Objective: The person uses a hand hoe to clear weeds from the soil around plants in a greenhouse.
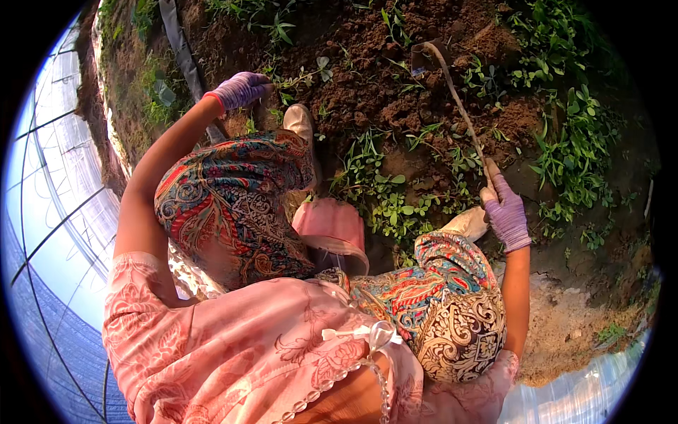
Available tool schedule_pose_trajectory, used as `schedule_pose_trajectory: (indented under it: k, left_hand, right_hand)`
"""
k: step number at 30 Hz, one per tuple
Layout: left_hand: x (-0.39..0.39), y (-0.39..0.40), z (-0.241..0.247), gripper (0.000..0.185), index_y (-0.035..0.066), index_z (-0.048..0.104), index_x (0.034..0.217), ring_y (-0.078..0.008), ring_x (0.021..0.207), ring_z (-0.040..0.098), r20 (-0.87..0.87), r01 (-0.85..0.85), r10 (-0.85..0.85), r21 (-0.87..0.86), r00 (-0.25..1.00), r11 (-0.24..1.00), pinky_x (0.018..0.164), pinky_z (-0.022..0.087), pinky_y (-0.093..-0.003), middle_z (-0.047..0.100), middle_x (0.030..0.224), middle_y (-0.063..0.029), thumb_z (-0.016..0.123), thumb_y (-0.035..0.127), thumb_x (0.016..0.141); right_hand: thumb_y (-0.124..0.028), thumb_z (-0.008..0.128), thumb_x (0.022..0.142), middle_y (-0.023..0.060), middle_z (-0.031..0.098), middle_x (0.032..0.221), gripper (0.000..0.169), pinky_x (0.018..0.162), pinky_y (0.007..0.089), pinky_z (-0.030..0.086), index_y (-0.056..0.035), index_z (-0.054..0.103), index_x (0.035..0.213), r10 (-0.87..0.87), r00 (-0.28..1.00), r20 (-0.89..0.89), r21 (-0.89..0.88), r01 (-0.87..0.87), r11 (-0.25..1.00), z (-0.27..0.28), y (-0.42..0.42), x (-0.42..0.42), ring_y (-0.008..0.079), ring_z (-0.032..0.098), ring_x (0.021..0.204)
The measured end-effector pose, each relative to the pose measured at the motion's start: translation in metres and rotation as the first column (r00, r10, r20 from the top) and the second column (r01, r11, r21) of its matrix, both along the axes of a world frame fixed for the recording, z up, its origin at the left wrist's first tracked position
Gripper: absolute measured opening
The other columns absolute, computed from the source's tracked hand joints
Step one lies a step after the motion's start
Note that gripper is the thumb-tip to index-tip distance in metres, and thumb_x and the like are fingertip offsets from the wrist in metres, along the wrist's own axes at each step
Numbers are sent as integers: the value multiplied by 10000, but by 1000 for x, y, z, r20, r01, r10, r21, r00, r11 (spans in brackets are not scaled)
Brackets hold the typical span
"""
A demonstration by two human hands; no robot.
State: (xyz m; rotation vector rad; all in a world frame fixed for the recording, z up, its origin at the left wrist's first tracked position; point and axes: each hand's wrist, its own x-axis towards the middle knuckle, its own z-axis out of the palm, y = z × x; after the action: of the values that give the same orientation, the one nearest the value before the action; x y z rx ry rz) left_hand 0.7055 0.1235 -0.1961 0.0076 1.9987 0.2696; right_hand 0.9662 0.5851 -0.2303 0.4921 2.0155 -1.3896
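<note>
My right hand, in a purple knitted glove, grips the thin wooden handle of a small hoe. Its metal blade rests in loose, turned brown soil, with the far end partly in shadow. My left hand, gloved the same way, is low over the ground at the left. Its fingertips are beside a leafy weed stem; whether they pinch it is hidden. A pink plastic bucket is between my legs, tipped with its rim towards me.
Green weeds grow just beyond the bucket, and a thicker patch covers the right. A dark hose or strip runs along the left. My shoes stand on the soil. Plastic sheeting on a frame rises at the left edge.
</note>
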Motion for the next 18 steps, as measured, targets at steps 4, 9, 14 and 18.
schedule_pose_trajectory:
  k: [4, 9, 14, 18]
  left_hand:
    - [-15, 53, -2, 417, -2, 522, 1107, -137, 876, 563, -96, 295, -293, 10, 951, 956, 778, 446, -271, 612, 958, -83, 533, 317, 840]
    - [0, 166, -42, 353, 19, 556, 1065, -153, 880, 573, -234, 353, -305, 201, 923, 914, 793, 448, -282, 619, 935, -98, 553, 283, 831]
    - [95, 319, -91, 297, 59, 619, 967, -272, 884, 566, -465, 566, -364, 439, 808, 697, 796, 448, -342, 596, 931, -118, 589, 287, 779]
    - [162, 414, -137, 218, 159, 626, 958, -297, 866, 563, -533, 498, -224, 449, 816, 742, 765, 453, -380, 574, 921, -119, 581, 224, 755]
  right_hand:
    - [-224, 535, 787, 160, 618, 912, 546, 675, 316, 471, -269, 347, 1298, 135, 988, 80, 15, -137, 990, -37, -12, 21, 228, 603, 714]
    - [-272, 484, 822, 197, 571, 1004, 655, 771, 401, 445, -211, 125, 1365, 416, 902, 114, -86, -408, 909, -80, -29, 39, 359, 562, 873]
    - [-286, 474, 818, 197, 537, 1010, 584, 771, 402, 438, -173, 219, 1332, 436, 888, -146, 121, -421, 899, -112, -20, 79, 351, 546, 863]
    - [-255, 478, 824, 107, 619, 911, 532, 724, 315, 458, -260, 289, 1321, 217, 964, 156, 97, -234, 967, -89, -9, 67, 242, 605, 760]
